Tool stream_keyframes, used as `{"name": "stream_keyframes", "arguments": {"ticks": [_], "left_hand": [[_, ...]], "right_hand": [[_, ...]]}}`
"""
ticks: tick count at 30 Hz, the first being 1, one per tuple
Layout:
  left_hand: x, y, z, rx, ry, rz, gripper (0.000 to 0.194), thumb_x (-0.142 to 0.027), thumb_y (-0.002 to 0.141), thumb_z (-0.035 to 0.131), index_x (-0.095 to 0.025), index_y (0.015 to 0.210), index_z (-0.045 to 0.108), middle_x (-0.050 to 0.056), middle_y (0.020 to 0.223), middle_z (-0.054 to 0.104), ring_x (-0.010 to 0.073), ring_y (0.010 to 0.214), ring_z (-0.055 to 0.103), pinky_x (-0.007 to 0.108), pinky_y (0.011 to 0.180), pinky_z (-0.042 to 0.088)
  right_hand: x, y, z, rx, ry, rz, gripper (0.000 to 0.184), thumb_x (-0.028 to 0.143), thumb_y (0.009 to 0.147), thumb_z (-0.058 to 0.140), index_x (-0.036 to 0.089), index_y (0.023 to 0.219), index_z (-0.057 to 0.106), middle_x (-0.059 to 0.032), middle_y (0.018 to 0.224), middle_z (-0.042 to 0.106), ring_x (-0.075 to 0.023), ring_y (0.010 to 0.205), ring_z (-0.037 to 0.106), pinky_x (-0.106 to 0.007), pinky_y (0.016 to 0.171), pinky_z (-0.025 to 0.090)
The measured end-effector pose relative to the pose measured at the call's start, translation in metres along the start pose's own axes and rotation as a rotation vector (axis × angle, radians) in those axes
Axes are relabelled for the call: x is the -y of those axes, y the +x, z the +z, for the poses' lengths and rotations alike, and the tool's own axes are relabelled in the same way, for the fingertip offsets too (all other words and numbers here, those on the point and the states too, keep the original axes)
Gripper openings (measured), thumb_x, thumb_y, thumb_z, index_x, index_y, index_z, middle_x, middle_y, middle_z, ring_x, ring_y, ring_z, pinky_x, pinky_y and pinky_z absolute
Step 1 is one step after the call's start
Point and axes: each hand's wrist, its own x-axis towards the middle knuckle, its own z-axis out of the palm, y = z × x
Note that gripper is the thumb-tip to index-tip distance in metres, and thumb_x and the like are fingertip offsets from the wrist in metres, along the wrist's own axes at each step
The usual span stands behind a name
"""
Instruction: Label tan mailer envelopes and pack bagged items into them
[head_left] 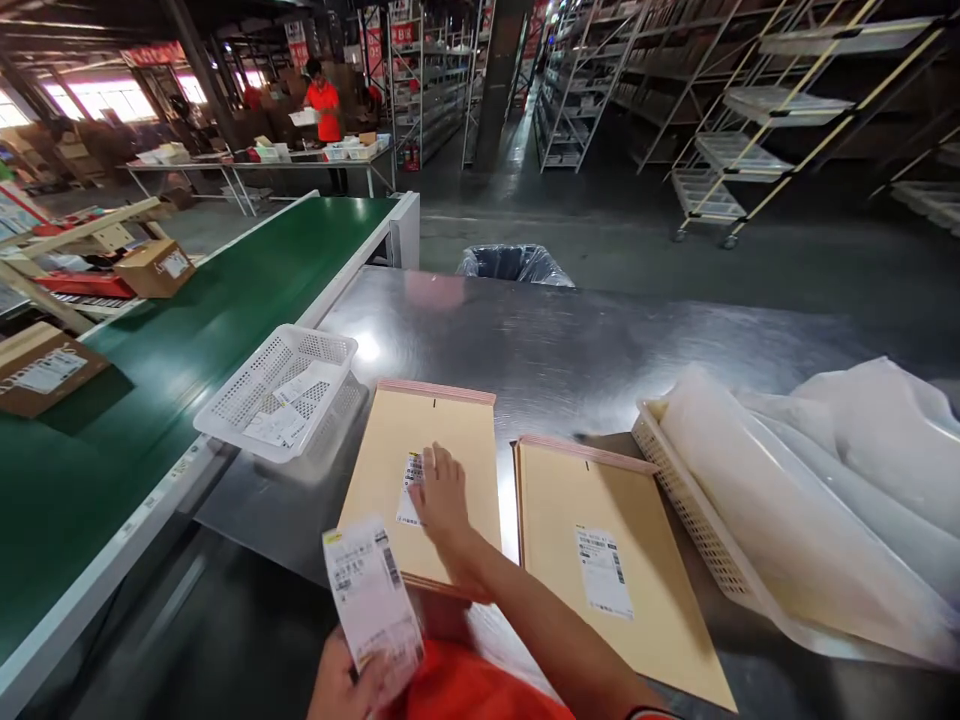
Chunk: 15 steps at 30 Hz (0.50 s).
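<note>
Two tan padded envelopes lie side by side on the steel table (570, 350). My right hand (442, 505) lies flat, fingers stretched out, on the white label (407, 488) of the left envelope (420, 470). The right envelope (607, 560) carries its own white label (604, 572). My left hand (345, 685), low at the near edge, grips a strip of white printed labels (371, 595) that stands upright.
A white perforated basket (281, 390) with paper slips sits at the table's left corner. A green conveyor belt (150, 390) with cardboard boxes (41, 370) runs on the left. A tray (686, 495) of clear plastic bags stands on the right. A lined bin (514, 264) is behind the table. A person in orange (324, 100) works far back.
</note>
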Motion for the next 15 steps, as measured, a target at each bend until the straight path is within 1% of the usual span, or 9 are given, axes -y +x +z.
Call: {"name": "stream_keyframes", "arguments": {"ticks": [2, 3, 4, 7, 8, 9, 12, 13, 15], "left_hand": [[-0.017, 0.032, -0.005, -0.04, -0.07, -0.064, 0.057, -0.065, 0.062, 0.071, -0.017, 0.092, 0.078, 0.016, 0.106, 0.075, 0.0364, 0.102, 0.067, 0.045, 0.094, 0.053], [-0.023, 0.049, -0.006, -0.045, -0.149, -0.108, 0.061, -0.065, 0.061, 0.072, -0.015, 0.095, 0.076, 0.016, 0.104, 0.075, 0.0357, 0.1, 0.068, 0.046, 0.094, 0.052], [-0.027, 0.064, -0.007, -0.007, -0.244, -0.154, 0.062, -0.064, 0.062, 0.072, -0.013, 0.098, 0.075, 0.016, 0.102, 0.076, 0.0347, 0.098, 0.069, 0.046, 0.094, 0.052], [-0.027, 0.088, -0.003, 0.059, -0.421, -0.224, 0.06, -0.06, 0.062, 0.075, -0.012, 0.098, 0.074, 0.015, 0.093, 0.077, 0.0327, 0.091, 0.071, 0.048, 0.092, 0.052], [-0.024, 0.09, -0.001, 0.05, -0.434, -0.226, 0.058, -0.058, 0.061, 0.077, -0.012, 0.095, 0.074, 0.015, 0.093, 0.077, 0.0326, 0.09, 0.071, 0.049, 0.092, 0.052], [-0.021, 0.09, 0.001, 0.027, -0.44, -0.223, 0.055, -0.056, 0.06, 0.079, -0.012, 0.093, 0.075, 0.015, 0.094, 0.077, 0.0325, 0.091, 0.071, 0.049, 0.092, 0.052], [-0.015, 0.084, 0.002, -0.035, -0.51, -0.223, 0.052, -0.053, 0.058, 0.081, -0.014, 0.093, 0.075, 0.013, 0.101, 0.077, 0.0314, 0.096, 0.07, 0.047, 0.094, 0.052], [-0.016, 0.08, -0.001, -0.029, -0.524, -0.223, 0.052, -0.052, 0.058, 0.082, -0.015, 0.093, 0.075, 0.012, 0.1, 0.077, 0.0313, 0.096, 0.07, 0.047, 0.093, 0.053], [-0.022, 0.071, -0.011, 0.03, -0.502, -0.223, 0.051, -0.052, 0.058, 0.082, -0.014, 0.091, 0.076, 0.012, 0.093, 0.078, 0.032, 0.092, 0.071, 0.046, 0.088, 0.055]], "right_hand": [[-0.001, -0.003, 0.001, 0.171, 0.01, -0.313, 0.064, 0.041, 0.094, 0.042, 0.011, 0.149, 0.031, -0.0133, 0.157, 0.027, -0.0285, 0.145, 0.019, -0.049, 0.118, 0.01], [-0.003, 0.001, -0.001, 0.244, 0.007, -0.379, 0.066, 0.044, 0.094, 0.04, 0.011, 0.15, 0.029, -0.0123, 0.158, 0.025, -0.0274, 0.146, 0.017, -0.049, 0.12, 0.008], [-0.006, 0.007, -0.004, 0.289, -0.01, -0.345, 0.067, 0.045, 0.095, 0.038, 0.01, 0.151, 0.027, -0.0124, 0.159, 0.022, -0.0273, 0.147, 0.015, -0.049, 0.12, 0.006], [-0.012, 0.02, -0.014, 0.279, -0.103, 0.024, 0.07, 0.045, 0.096, 0.033, 0.004, 0.151, 0.019, -0.0161, 0.159, 0.011, -0.0309, 0.148, 0.007, -0.055, 0.119, 0.004], [-0.012, 0.017, -0.017, 0.278, -0.112, 0.059, 0.074, 0.047, 0.095, 0.034, 0.001, 0.151, 0.019, -0.0183, 0.159, 0.008, -0.0324, 0.148, 0.005, -0.056, 0.119, 0.004], [-0.01, 0.01, -0.018, 0.289, -0.103, 0.012, 0.079, 0.052, 0.094, 0.037, 0.0, 0.151, 0.018, -0.0203, 0.158, 0.007, -0.0339, 0.148, 0.003, -0.057, 0.119, 0.003], [0.0, -0.034, -0.013, 0.351, -0.029, -0.332, 0.099, 0.068, 0.083, 0.048, 0.003, 0.152, 0.017, -0.0227, 0.158, 0.006, -0.0401, 0.146, -0.001, -0.067, 0.115, 0.0], [0.005, -0.049, -0.011, 0.356, -0.017, -0.394, 0.1, 0.069, 0.082, 0.051, 0.006, 0.152, 0.016, -0.0223, 0.158, 0.007, -0.0416, 0.146, -0.001, -0.07, 0.113, 0.001], [0.012, -0.07, -0.01, 0.352, -0.019, -0.395, 0.097, 0.066, 0.082, 0.056, 0.01, 0.152, 0.02, -0.0222, 0.157, 0.011, -0.0441, 0.145, 0.002, -0.075, 0.111, 0.005]]}}
